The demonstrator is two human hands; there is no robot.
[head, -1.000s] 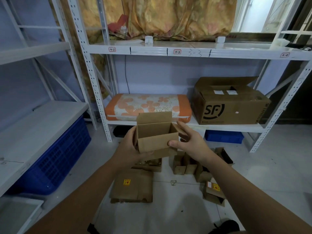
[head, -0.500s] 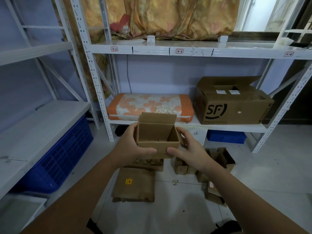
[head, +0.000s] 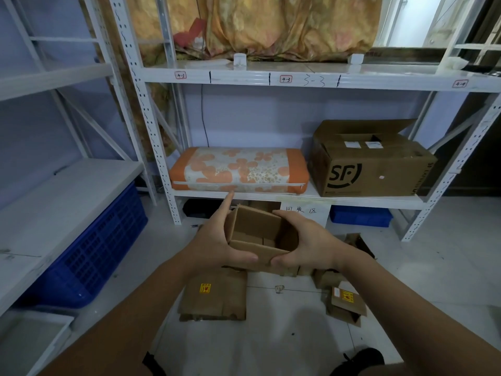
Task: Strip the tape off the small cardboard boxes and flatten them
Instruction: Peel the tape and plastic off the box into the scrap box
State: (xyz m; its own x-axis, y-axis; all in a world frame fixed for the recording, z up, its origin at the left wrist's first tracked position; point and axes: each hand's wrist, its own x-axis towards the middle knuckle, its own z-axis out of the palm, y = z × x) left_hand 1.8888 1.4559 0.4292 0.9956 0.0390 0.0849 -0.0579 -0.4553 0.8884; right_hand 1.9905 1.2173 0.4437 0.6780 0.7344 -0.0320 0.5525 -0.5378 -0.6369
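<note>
Held box: a small open cardboard box (head: pixel 261 237), mouth toward the camera, is held in mid-air above the floor (head: pixel 423 270), in front of the lower shelf (head: pixel 298 198).
Left hand: the left hand (head: pixel 217 244) grips the box's left wall, thumb along the near edge, index finger straight and pointing up.
Right hand: the right hand (head: pixel 311 246) clasps the right wall, fingers curled over the far corner, thumb on the near edge.
Tape: none can be made out on the held box from this view.
Finished work: a flattened box (head: pixel 214 294) lies on the floor below the hands.
Remaining work: further small boxes (head: pixel 347 302) sit unflattened on the floor to the right.
Step in hand: judged to be collapsing the held box.
Technique: press opposite corners toward each other so the walls fold along their creases; the bottom flaps, still closed, probably need freeing first.
Risk: squeezing the walls straight inward would likely buckle the board rather than fold it.
</note>
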